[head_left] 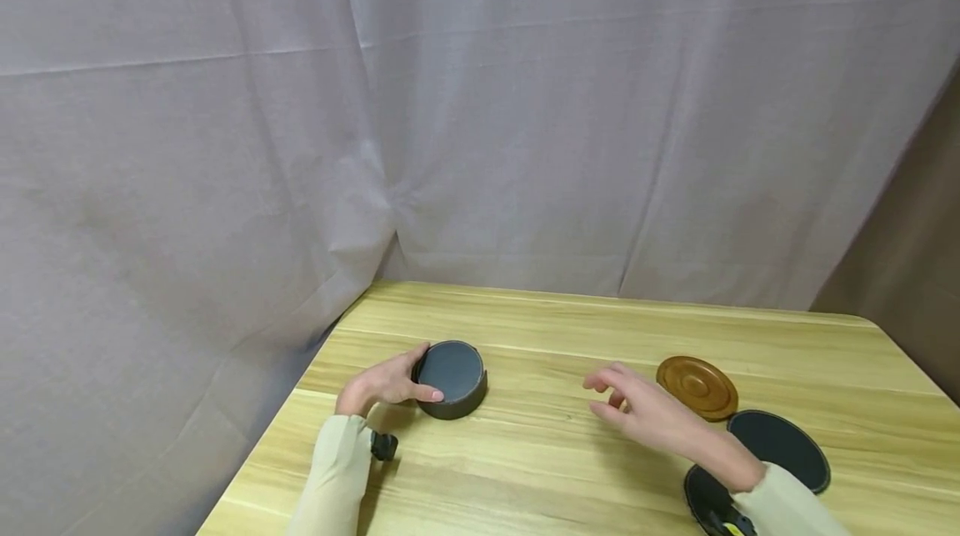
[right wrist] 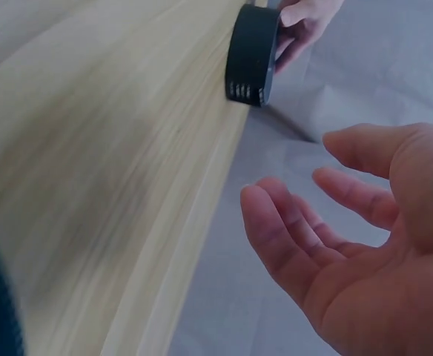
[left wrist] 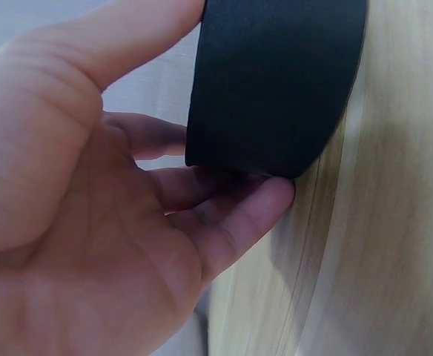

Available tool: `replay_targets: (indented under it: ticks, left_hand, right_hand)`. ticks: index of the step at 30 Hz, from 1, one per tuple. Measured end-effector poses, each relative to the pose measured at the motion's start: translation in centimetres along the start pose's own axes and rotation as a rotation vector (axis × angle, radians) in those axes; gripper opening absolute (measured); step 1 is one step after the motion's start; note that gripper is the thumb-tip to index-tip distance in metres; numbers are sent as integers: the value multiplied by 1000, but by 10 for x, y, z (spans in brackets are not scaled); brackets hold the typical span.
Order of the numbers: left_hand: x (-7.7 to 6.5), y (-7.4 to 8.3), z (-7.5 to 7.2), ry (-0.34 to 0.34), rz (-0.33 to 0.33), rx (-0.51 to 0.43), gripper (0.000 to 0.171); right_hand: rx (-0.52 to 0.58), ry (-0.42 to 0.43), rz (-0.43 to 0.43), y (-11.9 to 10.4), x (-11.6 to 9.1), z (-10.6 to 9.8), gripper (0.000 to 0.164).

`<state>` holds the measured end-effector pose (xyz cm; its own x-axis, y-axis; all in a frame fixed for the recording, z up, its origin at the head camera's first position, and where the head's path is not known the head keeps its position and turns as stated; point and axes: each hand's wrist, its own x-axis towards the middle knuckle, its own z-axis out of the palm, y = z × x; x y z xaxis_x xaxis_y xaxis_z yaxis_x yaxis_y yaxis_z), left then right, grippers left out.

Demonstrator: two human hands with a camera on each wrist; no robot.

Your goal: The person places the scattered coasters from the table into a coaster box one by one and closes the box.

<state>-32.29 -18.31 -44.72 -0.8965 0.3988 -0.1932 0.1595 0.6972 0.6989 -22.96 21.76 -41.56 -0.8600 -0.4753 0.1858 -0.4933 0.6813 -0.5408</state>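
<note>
A round black coaster holder (head_left: 459, 408) stands on the table at the left, a dark grey disc (head_left: 448, 369) filling its top. My left hand (head_left: 390, 380) grips it from the left, thumb over the top rim and fingers round the far side. The left wrist view has the holder's dark side wall (left wrist: 276, 81) close up, with fingertips at its lower edge. My right hand (head_left: 647, 409) hovers over the table right of the holder, fingers loosely bent and nothing between them. In the right wrist view its palm (right wrist: 379, 274) faces the camera, away from the holder (right wrist: 250, 55).
A brown wooden disc (head_left: 694, 387) with ring grooves lies beyond my right forearm. Beside it is a flat black round coaster (head_left: 783, 451); another black coaster (head_left: 703, 493) is partly hidden under the right wrist. Grey curtain (head_left: 525, 119) hangs behind the wooden table (head_left: 540, 478).
</note>
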Motion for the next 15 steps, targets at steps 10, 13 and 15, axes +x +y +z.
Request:
replay_targets:
  ticks: [10,13,15]
  left_hand:
    - [4,4,4,-16,2,-22,108]
    - [5,4,4,-11,1,-23,108]
    - [5,4,4,-7,1,-18,108]
  right_hand:
    - [12,-62,18,30,-41,-17,31]
    - [16,-61,13,39,-50,-25,35]
    - [4,-56,3,45,-57,-30,35]
